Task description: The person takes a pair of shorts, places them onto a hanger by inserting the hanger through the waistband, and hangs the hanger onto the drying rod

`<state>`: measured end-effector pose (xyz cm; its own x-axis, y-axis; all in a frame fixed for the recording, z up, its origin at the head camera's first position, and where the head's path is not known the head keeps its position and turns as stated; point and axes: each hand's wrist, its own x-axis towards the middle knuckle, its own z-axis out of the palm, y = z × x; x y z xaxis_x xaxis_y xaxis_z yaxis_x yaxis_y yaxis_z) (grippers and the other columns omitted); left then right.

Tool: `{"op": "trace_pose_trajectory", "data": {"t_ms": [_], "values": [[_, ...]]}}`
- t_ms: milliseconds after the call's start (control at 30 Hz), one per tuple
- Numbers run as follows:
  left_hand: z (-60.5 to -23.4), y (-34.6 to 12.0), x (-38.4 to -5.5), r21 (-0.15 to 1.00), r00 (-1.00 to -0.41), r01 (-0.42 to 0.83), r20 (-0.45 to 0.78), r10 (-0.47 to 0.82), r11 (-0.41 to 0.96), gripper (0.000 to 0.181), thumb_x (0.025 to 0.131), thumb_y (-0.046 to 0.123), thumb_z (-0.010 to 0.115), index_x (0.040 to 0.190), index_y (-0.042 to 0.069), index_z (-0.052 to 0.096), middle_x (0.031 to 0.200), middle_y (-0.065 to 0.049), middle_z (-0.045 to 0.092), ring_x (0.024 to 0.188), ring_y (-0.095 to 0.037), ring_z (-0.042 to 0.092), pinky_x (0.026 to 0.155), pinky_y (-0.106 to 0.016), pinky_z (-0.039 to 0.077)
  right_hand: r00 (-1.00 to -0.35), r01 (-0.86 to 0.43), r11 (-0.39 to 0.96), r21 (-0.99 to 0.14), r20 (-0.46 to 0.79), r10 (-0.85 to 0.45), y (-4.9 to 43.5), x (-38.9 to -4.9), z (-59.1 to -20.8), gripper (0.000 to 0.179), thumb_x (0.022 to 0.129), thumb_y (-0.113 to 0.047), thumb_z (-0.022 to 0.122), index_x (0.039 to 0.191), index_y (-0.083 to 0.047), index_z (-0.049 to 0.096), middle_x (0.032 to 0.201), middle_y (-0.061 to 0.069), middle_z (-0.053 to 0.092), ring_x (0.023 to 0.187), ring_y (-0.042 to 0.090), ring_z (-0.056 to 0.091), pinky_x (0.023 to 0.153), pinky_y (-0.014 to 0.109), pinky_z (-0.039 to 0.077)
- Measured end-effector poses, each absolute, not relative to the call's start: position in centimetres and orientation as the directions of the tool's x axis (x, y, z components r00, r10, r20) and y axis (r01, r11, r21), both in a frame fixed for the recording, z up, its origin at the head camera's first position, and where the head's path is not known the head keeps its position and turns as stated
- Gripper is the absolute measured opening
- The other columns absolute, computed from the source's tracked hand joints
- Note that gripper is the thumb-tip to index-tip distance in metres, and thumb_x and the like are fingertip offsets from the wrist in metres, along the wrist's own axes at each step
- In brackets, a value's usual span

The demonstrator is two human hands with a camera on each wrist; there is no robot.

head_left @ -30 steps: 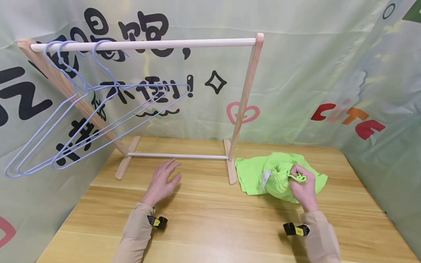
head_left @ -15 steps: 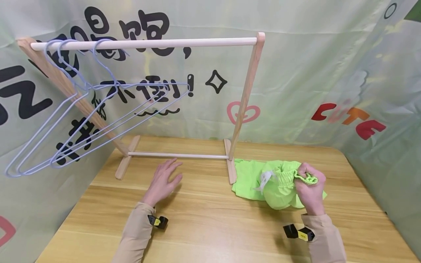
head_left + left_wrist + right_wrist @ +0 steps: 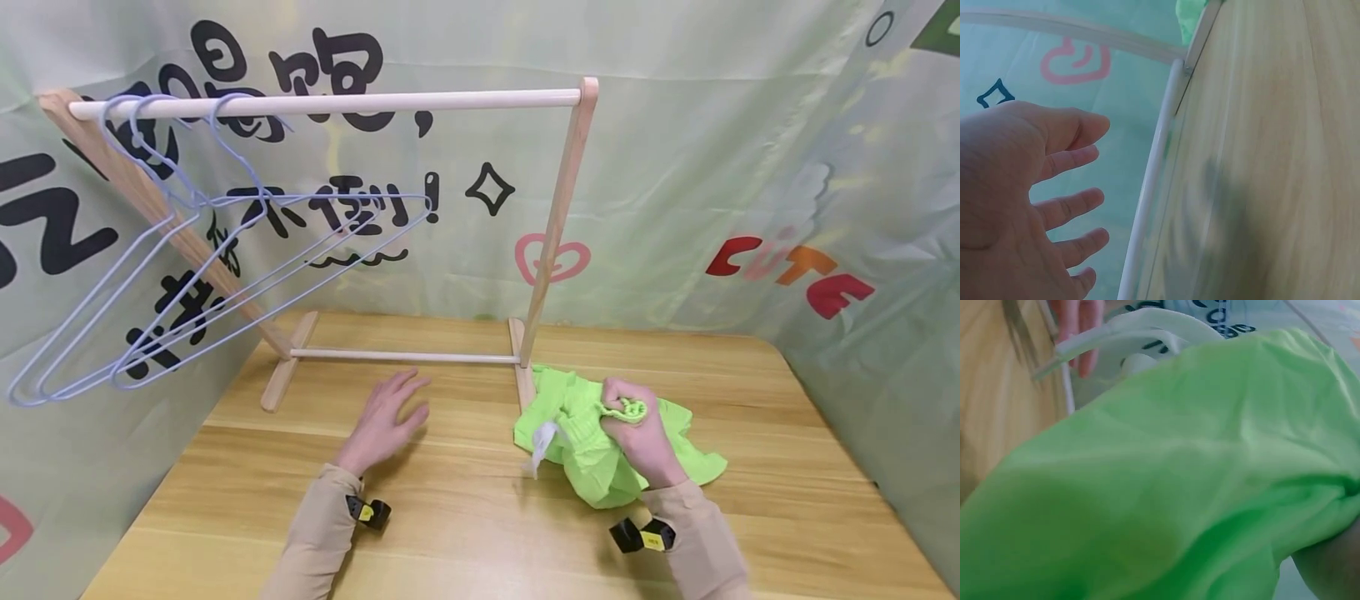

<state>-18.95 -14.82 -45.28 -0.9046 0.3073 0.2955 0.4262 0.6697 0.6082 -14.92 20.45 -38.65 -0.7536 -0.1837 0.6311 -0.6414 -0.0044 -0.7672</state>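
Note:
Bright green shorts (image 3: pixel 596 475) with a gathered waistband and a white tag (image 3: pixel 542 442) lie partly bunched on the table, at the right foot of the rack. My right hand (image 3: pixel 643 442) grips the waistband, with a green drawstring loop showing at its fist. The lower part of the shorts spreads on the tabletop behind and to the right of that hand. In the right wrist view, the green cloth (image 3: pixel 1147 469) hides most of the hand. My left hand (image 3: pixel 384 427) hovers over the table in front of the lower bar, fingers apart and slightly bent, holding nothing.
A wooden rack with a white top rail (image 3: pixel 450 101) and a lower bar (image 3: pixel 405 357) stands at the table's back left. Several light purple wire hangers (image 3: pixel 197 200) hang at the rail's left end. A printed curtain (image 3: pixel 675 167) encloses the table (image 3: pixel 480 533).
My right hand first moved right and toward me with the waistband, then swung left, dragging the shorts toward the middle. The left hand has shifted slightly right.

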Motion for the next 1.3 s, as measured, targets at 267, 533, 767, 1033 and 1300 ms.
{"op": "trace_pose_trajectory", "data": {"t_ms": [267, 533, 767, 1033, 1300], "values": [[-45.5, -13.6, -18.9, 0.627, -0.887, 0.454, 0.249, 0.390, 0.633, 0.054, 0.098, 0.021, 0.062, 0.146, 0.002, 0.047, 0.158, -0.026, 0.037, 0.146, -0.047, 0.034, 0.121, -0.071, 0.015, -0.787, -0.551, 0.041, -0.833, 0.503, -0.358, 19.5, -14.5, -39.3, 0.036, 0.055, 0.021, 0.041, 0.069, -0.008, 0.024, 0.066, 0.004, 0.026, 0.060, 0.019, 0.029, 0.055, 0.028, 0.027], [-45.7, -11.4, -19.0, 0.665, -0.850, 0.469, 0.161, 0.501, 0.581, 0.069, 0.095, 0.025, 0.067, 0.154, 0.007, 0.037, 0.163, -0.023, 0.029, 0.152, -0.045, 0.025, 0.123, -0.068, 0.015, -0.714, -0.542, -0.008, -0.840, 0.466, -0.523, 19.2, -14.3, -40.0, 0.032, 0.062, 0.014, 0.048, 0.073, -0.008, 0.028, 0.070, 0.005, 0.030, 0.066, 0.018, 0.035, 0.064, 0.031, 0.036], [-45.2, -8.2, -18.7, 0.675, -0.711, 0.604, 0.215, 0.669, 0.424, 0.079, 0.092, 0.021, 0.071, 0.159, 0.016, 0.028, 0.167, -0.016, 0.024, 0.154, -0.039, 0.024, 0.122, -0.066, 0.022, -0.630, -0.572, -0.021, -0.820, 0.456, -0.628, 18.5, -14.2, -40.2, 0.032, 0.063, 0.013, 0.051, 0.075, -0.007, 0.030, 0.072, 0.004, 0.031, 0.067, 0.019, 0.037, 0.067, 0.032, 0.039], [-45.0, -5.6, -18.8, 0.654, -0.588, 0.685, 0.235, 0.774, 0.322, 0.068, 0.089, 0.012, 0.070, 0.151, 0.015, 0.042, 0.167, -0.015, 0.022, 0.155, -0.037, 0.022, 0.122, -0.065, 0.023, -0.647, -0.552, -0.011, -0.834, 0.436, -0.626, 18.5, -14.0, -40.0, 0.031, 0.063, 0.011, 0.051, 0.076, -0.007, 0.030, 0.073, 0.005, 0.032, 0.068, 0.019, 0.037, 0.070, 0.032, 0.038], [-44.9, -4.2, -18.4, 0.730, -0.562, 0.636, 0.215, 0.799, 0.251, 0.079, 0.087, 0.005, 0.071, 0.156, 0.009, 0.033, 0.167, -0.019, 0.022, 0.155, -0.037, 0.022, 0.124, -0.060, 0.024, -0.685, -0.526, 0.004, -0.850, 0.421, -0.595, 18.7, -14.0, -40.0, 0.029, 0.064, 0.011, 0.050, 0.076, -0.006, 0.030, 0.074, 0.005, 0.032, 0.070, 0.018, 0.038, 0.071, 0.032, 0.038]]}}
